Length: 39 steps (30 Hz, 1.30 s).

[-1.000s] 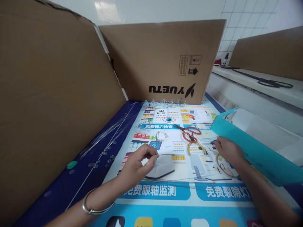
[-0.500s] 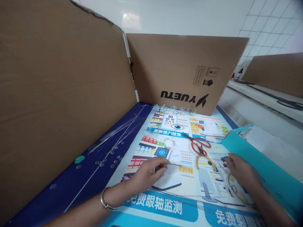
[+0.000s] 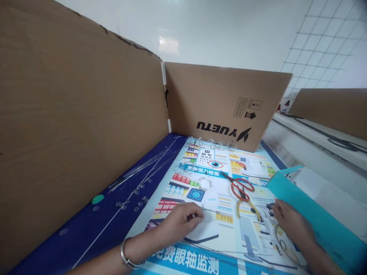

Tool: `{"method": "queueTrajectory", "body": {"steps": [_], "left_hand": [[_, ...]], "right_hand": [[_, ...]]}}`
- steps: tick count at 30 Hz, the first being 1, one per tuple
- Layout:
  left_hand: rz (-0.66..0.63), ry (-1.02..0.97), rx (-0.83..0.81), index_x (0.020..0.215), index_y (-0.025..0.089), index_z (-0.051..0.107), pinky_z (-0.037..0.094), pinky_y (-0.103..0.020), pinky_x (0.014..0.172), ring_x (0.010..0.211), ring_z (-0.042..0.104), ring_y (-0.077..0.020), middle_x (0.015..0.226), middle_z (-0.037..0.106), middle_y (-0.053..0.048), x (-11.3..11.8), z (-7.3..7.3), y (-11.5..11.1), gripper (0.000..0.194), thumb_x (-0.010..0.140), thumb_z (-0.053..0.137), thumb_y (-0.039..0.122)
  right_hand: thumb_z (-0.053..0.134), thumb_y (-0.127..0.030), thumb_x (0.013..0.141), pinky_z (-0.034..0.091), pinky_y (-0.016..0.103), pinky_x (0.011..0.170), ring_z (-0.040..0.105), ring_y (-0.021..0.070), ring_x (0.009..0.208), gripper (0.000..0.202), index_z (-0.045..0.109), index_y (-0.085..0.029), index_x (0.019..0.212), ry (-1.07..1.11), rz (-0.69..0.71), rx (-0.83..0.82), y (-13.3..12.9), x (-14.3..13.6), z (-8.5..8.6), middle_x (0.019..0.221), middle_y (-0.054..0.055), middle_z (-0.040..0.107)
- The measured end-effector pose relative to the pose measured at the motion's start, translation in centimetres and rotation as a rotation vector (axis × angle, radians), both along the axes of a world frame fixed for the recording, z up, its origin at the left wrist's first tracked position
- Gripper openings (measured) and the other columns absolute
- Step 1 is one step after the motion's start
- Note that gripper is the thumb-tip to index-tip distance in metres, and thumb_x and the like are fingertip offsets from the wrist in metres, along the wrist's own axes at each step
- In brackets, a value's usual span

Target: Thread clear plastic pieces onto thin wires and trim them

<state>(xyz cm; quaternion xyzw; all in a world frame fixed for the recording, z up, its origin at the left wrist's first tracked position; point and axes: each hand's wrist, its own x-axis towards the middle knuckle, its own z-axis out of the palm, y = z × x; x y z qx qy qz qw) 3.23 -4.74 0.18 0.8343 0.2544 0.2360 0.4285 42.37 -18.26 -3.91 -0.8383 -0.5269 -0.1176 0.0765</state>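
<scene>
My left hand (image 3: 186, 217), with a silver bangle on the wrist, is pinched closed over the printed mat (image 3: 206, 229); thin wire sticks out at its fingertips. At the right, my right hand (image 3: 289, 215) is also closed, beside the edge of a teal folder (image 3: 312, 214); what it holds is too small to make out. Between and beyond the hands lie red-handled scissors (image 3: 242, 189) and a yellow-handled tool (image 3: 249, 210). A ring of clear beads and wire (image 3: 205, 183) rests beyond my left hand.
Cardboard panels stand at the left (image 3: 80, 95) and back (image 3: 223, 103). Loose clear beads (image 3: 137, 198), a green piece (image 3: 98, 199) and wire strands (image 3: 143, 166) lie on the blue strip. More beaded pieces (image 3: 215, 143) line the back panel. A wire coil (image 3: 286, 244) is near my right hand.
The view has tilted up, so the scene sits lower. My left hand is farther from the beaded ring, and the upright wire above its fingertips no longer shows. My right hand remains beside the folder.
</scene>
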Motion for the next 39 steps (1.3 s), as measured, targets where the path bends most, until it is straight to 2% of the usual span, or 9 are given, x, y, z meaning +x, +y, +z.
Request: {"method": "queueTrajectory", "body": {"steps": [9, 12, 15, 18, 22, 24, 30, 34, 39], "left_hand": [[-0.026, 0.018, 0.015, 0.076, 0.017, 0.062, 0.040, -0.022, 0.066, 0.071, 0.056, -0.0119, 0.075, 0.063, 0.001, 0.0, -0.9, 0.2, 0.012, 0.079, 0.050, 0.014], [-0.024, -0.037, -0.010, 0.078, 0.017, 0.060, 0.041, -0.023, 0.068, 0.073, 0.056, -0.0121, 0.077, 0.062, 0.001, -0.1, -1.2, 0.3, 0.012, 0.080, 0.049, 0.015], [0.026, -0.121, -0.057, 0.079, 0.017, 0.059, 0.040, -0.024, 0.070, 0.076, 0.054, -0.0128, 0.080, 0.061, 0.000, -0.2, -1.4, 0.6, 0.011, 0.082, 0.048, 0.016], [0.114, -0.227, -0.144, 0.076, 0.017, 0.055, 0.040, -0.024, 0.067, 0.072, 0.051, -0.0121, 0.077, 0.057, 0.000, -0.2, -1.4, 1.0, 0.009, 0.082, 0.048, 0.018], [0.187, -0.365, -0.219, 0.077, 0.017, 0.051, 0.039, -0.024, 0.067, 0.071, 0.049, -0.0115, 0.075, 0.054, 0.001, -0.1, -1.1, 1.5, 0.008, 0.083, 0.047, 0.019], [0.197, -0.398, -0.238, 0.077, 0.017, 0.051, 0.040, -0.025, 0.069, 0.072, 0.050, -0.0120, 0.076, 0.053, 0.001, -0.1, -1.0, 1.6, 0.008, 0.084, 0.047, 0.019], [0.227, -0.456, -0.217, 0.076, 0.017, 0.052, 0.040, -0.026, 0.070, 0.073, 0.050, -0.0124, 0.076, 0.053, 0.001, -0.3, -0.8, 1.7, 0.009, 0.083, 0.048, 0.020], [0.253, -0.479, -0.233, 0.075, 0.016, 0.053, 0.040, -0.025, 0.069, 0.071, 0.049, -0.0120, 0.074, 0.053, 0.001, -0.4, -0.5, 1.8, 0.008, 0.082, 0.048, 0.017], [0.248, -0.510, -0.286, 0.074, 0.016, 0.053, 0.040, -0.024, 0.070, 0.072, 0.050, -0.0123, 0.073, 0.053, 0.001, -0.5, -0.2, 1.8, 0.008, 0.081, 0.048, 0.016]], "right_hand": [[0.043, -0.038, 0.080, 0.045, 0.033, 0.067, 0.061, 0.0247, 0.082, 0.023, 0.057, -0.025, 0.093, 0.035, 0.011, 0.026, -0.2, 0.3, -0.3, 0.093, 0.009, 0.066], [0.040, -0.039, 0.082, 0.045, 0.033, 0.072, 0.059, 0.0242, 0.087, 0.027, 0.058, -0.022, 0.094, 0.021, -0.009, 0.069, -0.3, -0.4, 1.0, 0.095, 0.009, 0.065], [0.038, -0.040, 0.084, 0.044, 0.034, 0.075, 0.057, 0.0250, 0.092, 0.031, 0.060, -0.021, 0.095, -0.041, 0.023, 0.134, -0.1, -2.8, 3.1, 0.097, 0.008, 0.064], [0.042, -0.039, 0.084, 0.045, 0.031, 0.072, 0.059, 0.0215, 0.086, 0.027, 0.062, -0.022, 0.089, 0.026, 0.235, 0.121, 0.3, -7.7, 5.2, 0.094, 0.006, 0.065], [0.045, -0.025, 0.087, 0.042, 0.030, 0.081, 0.057, 0.0187, 0.090, 0.019, 0.062, -0.021, 0.095, 0.034, 0.747, 0.070, 1.4, -16.3, 7.2, 0.094, 0.005, 0.065], [0.043, -0.016, 0.087, 0.043, 0.030, 0.074, 0.056, 0.0180, 0.084, 0.020, 0.060, -0.020, 0.097, -0.015, 0.896, -0.016, 2.5, -20.2, 7.9, 0.093, 0.006, 0.064], [0.049, -0.010, 0.081, 0.036, 0.032, 0.057, 0.050, 0.0204, 0.068, 0.010, 0.058, -0.014, 0.083, -0.313, 1.152, -0.291, 6.1, -26.6, 7.8, 0.075, 0.006, 0.058], [0.051, -0.009, 0.077, 0.030, 0.032, 0.050, 0.048, 0.0204, 0.062, 0.008, 0.058, -0.013, 0.074, -0.427, 1.226, -0.401, 7.2, -28.6, 7.2, 0.066, 0.007, 0.056], [0.053, -0.006, 0.074, 0.031, 0.032, 0.053, 0.051, 0.0196, 0.063, 0.008, 0.059, -0.012, 0.073, -0.469, 1.233, -0.473, 8.5, -29.8, 6.9, 0.066, 0.009, 0.059]]}}
